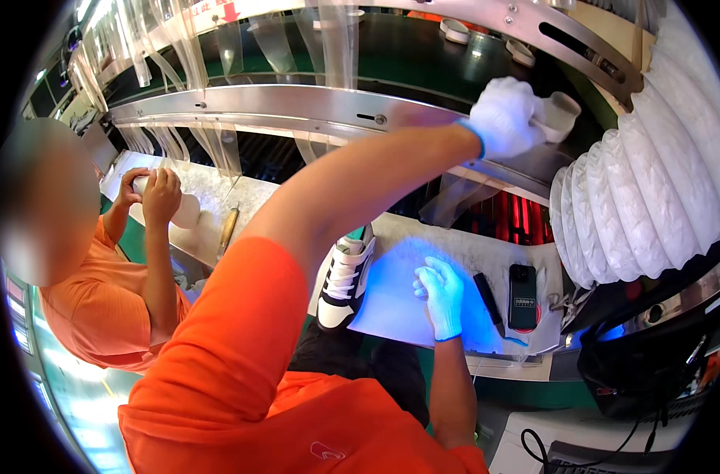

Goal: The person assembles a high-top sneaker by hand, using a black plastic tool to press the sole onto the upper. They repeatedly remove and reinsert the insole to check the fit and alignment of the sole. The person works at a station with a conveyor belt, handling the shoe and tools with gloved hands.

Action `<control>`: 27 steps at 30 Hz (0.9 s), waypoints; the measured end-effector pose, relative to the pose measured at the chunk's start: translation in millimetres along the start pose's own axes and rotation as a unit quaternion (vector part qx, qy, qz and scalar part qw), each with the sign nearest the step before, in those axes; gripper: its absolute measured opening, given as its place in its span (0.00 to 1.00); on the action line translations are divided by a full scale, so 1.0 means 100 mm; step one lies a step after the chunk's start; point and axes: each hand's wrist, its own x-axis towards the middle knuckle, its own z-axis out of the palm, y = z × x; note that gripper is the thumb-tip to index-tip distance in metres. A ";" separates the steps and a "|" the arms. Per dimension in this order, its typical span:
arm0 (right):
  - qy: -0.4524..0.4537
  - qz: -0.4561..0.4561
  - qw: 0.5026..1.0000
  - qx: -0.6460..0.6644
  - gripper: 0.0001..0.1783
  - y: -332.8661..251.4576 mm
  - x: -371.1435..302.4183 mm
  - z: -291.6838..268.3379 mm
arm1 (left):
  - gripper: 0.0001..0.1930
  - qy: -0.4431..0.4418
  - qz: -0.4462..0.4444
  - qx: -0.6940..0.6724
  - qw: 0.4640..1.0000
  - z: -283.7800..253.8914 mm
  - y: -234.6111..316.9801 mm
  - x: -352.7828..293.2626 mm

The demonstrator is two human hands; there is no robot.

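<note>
Stretched across to the upper right, my left hand (508, 118) wears a white glove and is closed on a white shoe sole (560, 117), over the edge of the dark conveyor belt (411, 59). My right hand (440, 294), also gloved, hovers above the white worktop (399, 296) in blue light. Its fingers are loosely bent and apart, and I see nothing in them. Left of it stands a black-and-white sneaker (344, 280) with white laces, toe toward me. My left arm passes just above the shoe and hides part of the bench.
A black-handled tool (489, 303) and a dark phone (523, 296) lie right of my right hand. White soles (455, 31) ride the belt. A co-worker (111, 292) at left holds a white piece near a wooden-handled tool (228, 229). A ribbed white duct (636, 186) bulges at right.
</note>
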 end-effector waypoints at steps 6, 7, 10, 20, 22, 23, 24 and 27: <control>0.041 -0.030 0.997 -0.066 0.18 -0.03 -0.10 -0.22 | 0.14 0.117 0.115 -0.183 0.969 -0.77 0.80 -1.54; 0.042 -0.076 0.995 -0.039 0.22 0.16 -0.05 -0.36 | 0.16 0.098 0.143 -0.182 0.968 -0.96 0.90 -1.81; 0.011 -0.079 0.973 0.215 0.33 0.54 0.00 -0.63 | 0.14 0.051 0.095 -0.199 0.974 -1.13 1.17 -2.76; 0.029 -0.085 0.993 -0.080 0.37 0.15 -0.29 -0.08 | 0.19 -0.026 -0.132 -0.234 0.963 -1.21 1.47 -4.25; 0.041 -0.083 0.992 -0.091 0.36 0.10 -0.33 -0.09 | 0.26 -0.085 -0.169 -0.203 0.961 -1.55 1.31 -4.17; 0.049 -0.083 0.992 -0.087 0.34 0.09 -0.33 -0.11 | 0.31 -0.018 -0.213 -0.176 0.961 -1.53 1.22 -4.21; 0.039 -0.081 0.992 -0.085 0.33 0.10 -0.29 -0.05 | 0.36 0.058 -0.264 -0.132 0.954 -1.55 1.14 -4.30; 0.061 -0.084 0.991 -0.086 0.30 0.14 -0.24 -0.11 | 0.46 0.031 -0.477 -0.159 0.864 -1.27 0.48 -4.20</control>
